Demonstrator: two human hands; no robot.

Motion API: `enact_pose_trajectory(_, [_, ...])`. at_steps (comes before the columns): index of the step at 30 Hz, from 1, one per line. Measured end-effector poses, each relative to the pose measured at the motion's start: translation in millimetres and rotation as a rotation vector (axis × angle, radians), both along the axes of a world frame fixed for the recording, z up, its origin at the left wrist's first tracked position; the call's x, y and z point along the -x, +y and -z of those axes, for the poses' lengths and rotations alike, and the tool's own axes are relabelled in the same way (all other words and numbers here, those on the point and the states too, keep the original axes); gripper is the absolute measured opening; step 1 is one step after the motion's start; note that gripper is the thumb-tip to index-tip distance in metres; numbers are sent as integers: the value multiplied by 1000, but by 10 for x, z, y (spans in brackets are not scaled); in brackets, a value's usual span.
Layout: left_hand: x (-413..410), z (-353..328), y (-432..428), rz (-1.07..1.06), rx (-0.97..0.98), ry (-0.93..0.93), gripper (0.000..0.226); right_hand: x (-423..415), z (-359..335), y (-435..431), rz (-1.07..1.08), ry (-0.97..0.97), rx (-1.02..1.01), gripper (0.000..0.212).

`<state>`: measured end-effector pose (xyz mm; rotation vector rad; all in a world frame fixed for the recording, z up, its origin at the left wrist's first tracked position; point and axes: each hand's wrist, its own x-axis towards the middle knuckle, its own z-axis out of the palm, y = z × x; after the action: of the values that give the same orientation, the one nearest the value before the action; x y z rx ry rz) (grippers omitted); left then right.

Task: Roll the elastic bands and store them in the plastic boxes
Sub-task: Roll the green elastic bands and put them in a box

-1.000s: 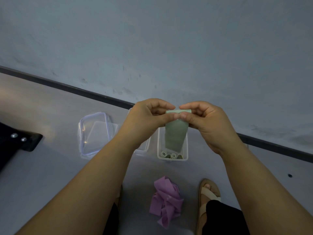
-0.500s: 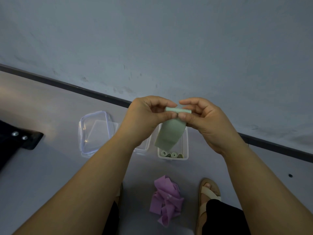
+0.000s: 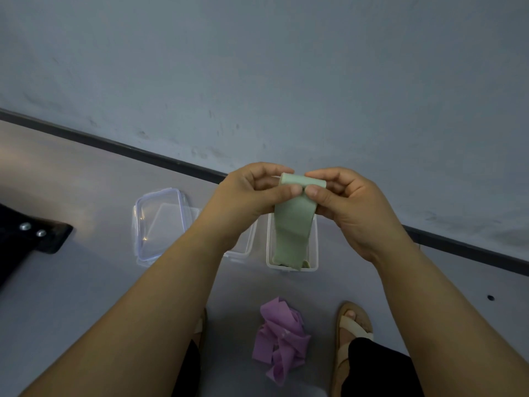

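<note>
A pale green elastic band [image 3: 292, 224] hangs in the air, its top end wound into a small roll. My left hand [image 3: 252, 196] pinches the roll's left end and my right hand [image 3: 343, 202] pinches its right end, thumbs meeting in front. The band's loose tail dangles over a clear plastic box [image 3: 314, 253] on the floor, hiding most of what lies inside. A second clear box [image 3: 243, 250] stands left of it, mostly hidden by my left wrist. A heap of purple elastic bands [image 3: 282, 339] lies on the floor near my feet.
Clear lids [image 3: 160, 222] lie stacked left of the boxes. A dark object with two metal studs [image 3: 31, 239] sits at the far left. A grey wall with a dark skirting strip [image 3: 128, 147] runs behind. My sandalled right foot [image 3: 355, 328] is beside the purple heap.
The roll at the top of the green band has grown thicker under my fingers, and the tail has swung from tilted left back to hanging over the box.
</note>
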<state>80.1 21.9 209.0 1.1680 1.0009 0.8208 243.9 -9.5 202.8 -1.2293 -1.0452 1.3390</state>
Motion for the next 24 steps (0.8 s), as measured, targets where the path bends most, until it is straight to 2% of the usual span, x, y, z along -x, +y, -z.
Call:
enact_pose_trajectory(4, [31,4,26,22,67,-61,18,39,3,-17,3,0,-19,26])
enact_pose_trajectory(7, [76,11,54,86,55,-21,23,18,-19,-42,-55,-178,-78,29])
enact_pose_trajectory(11, [197,26,126,235,76,97,35,-42,-68,-73,-287,-383,-67,49])
enact_pose_trajectory(13, [239,35,140,338,102,152,27,-47,-95,-86,-426,-477,-67,64])
enact_pose_trajectory(15, [240,37,135,420,129,182,20,-32,-122,-96,-546,-570,-62,69])
enact_pose_trajectory(19, [227,34,122,511,162,216,21,-17,-165,-126,-628,-638,-31,65])
enact_pose_trajectory(24, [199,28,96,509,220,171,11,-21,-187,-126,-563,-637,-88,57])
